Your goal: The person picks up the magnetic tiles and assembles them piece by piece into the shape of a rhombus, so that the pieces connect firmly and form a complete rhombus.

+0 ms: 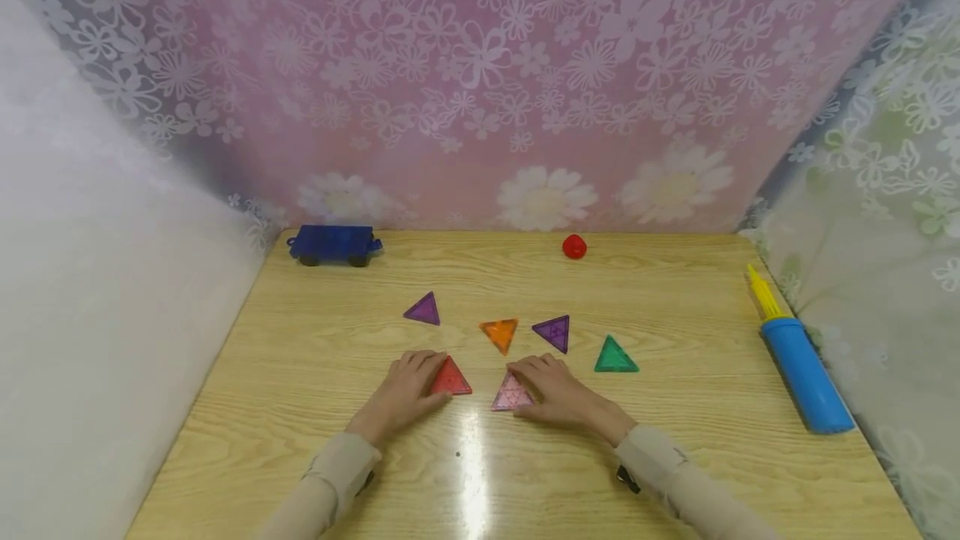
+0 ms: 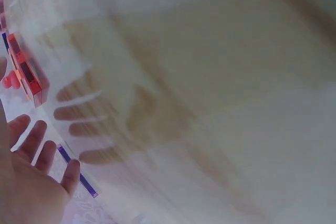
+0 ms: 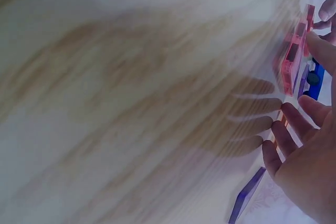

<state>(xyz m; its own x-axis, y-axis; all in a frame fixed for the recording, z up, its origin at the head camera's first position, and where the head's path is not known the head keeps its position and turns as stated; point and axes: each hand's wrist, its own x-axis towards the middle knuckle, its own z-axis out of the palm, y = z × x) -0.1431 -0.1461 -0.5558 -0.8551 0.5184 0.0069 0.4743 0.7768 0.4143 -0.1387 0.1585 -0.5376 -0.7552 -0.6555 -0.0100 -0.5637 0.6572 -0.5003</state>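
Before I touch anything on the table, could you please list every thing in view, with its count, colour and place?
table: 1, light wood, in the middle of the view
cart: 1, blue, far left on the table
red piece: 1, red, far edge, right of centre
pump: 1, blue and yellow, right side
orange tile: 1, orange, near centre
purple tiles: 2, purple, left and right of the orange tile
green tile: 1, green, right of the other tiles
red tile: 1, red, near centre
pink tile: 1, pink, right of the red tile
backdrop: pieces unclear, pink behind, whitish at both sides
sleeves: 2, beige, on the forearms
left hand: 1, holding the red tile
right hand: 1, holding the pink tile
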